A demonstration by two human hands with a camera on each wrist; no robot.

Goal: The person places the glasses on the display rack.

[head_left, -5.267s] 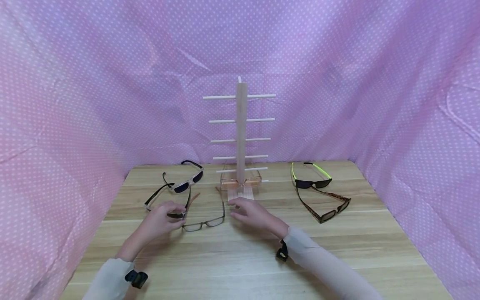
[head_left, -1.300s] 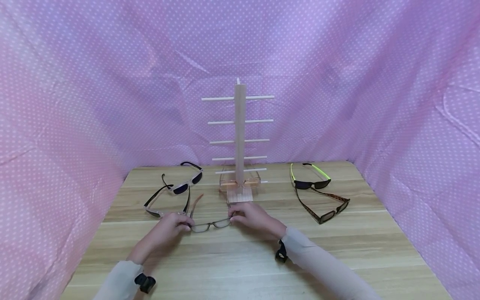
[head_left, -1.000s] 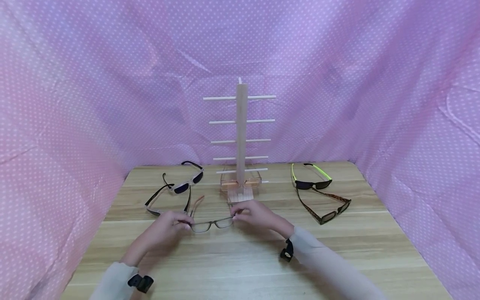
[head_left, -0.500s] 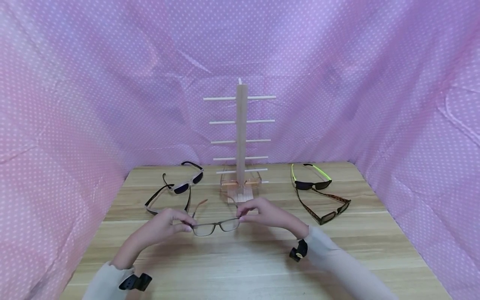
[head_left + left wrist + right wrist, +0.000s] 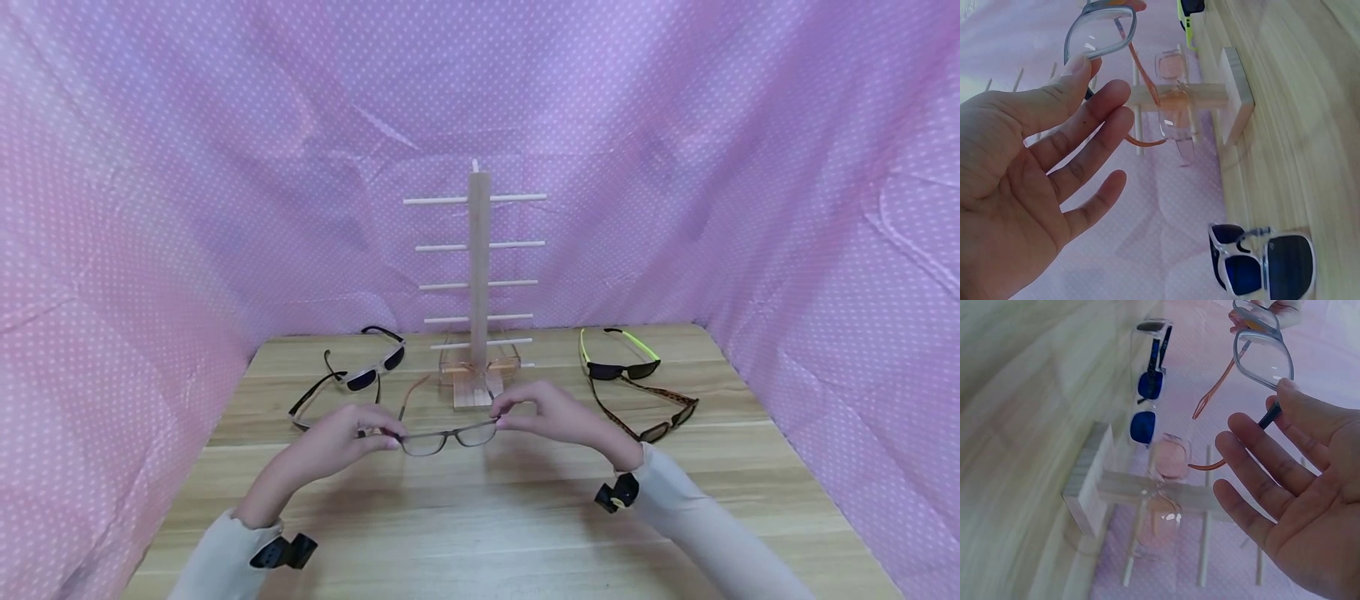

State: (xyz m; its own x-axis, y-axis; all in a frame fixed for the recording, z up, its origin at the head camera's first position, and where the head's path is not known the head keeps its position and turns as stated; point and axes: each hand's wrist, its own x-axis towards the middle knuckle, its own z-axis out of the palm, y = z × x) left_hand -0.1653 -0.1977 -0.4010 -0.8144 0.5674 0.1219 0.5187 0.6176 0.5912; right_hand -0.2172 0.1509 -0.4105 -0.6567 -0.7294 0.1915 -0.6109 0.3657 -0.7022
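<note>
A pair of clear-lens eyeglasses (image 5: 423,444) with a thin grey frame and orange temple tips hangs above the table, lenses toward me. My left hand (image 5: 337,442) pinches its left hinge corner between thumb and fingers. At the opposite corner, my right hand (image 5: 558,421) holds the frame the same way. Both wrist views show the temples unfolded and pointing toward the wooden display stand (image 5: 479,275). On the stand's lowest part sits a pair of clear pinkish glasses (image 5: 504,367); its rods above bear nothing. The lower fingers of each hand are spread loosely.
White-framed sunglasses (image 5: 363,379) and another dark-templed pair (image 5: 315,392), partly behind my left hand, lie at left. At right are black sunglasses with lime temples (image 5: 622,371) and tortoiseshell sunglasses (image 5: 655,432). Pink dotted cloth (image 5: 225,167) surrounds the wooden table (image 5: 480,533).
Both hands took hold of the clear-lens eyeglasses, lifted them off the table and carried them a little rightward. Earlier, the left hand was at the dark-templed pair on the left.
</note>
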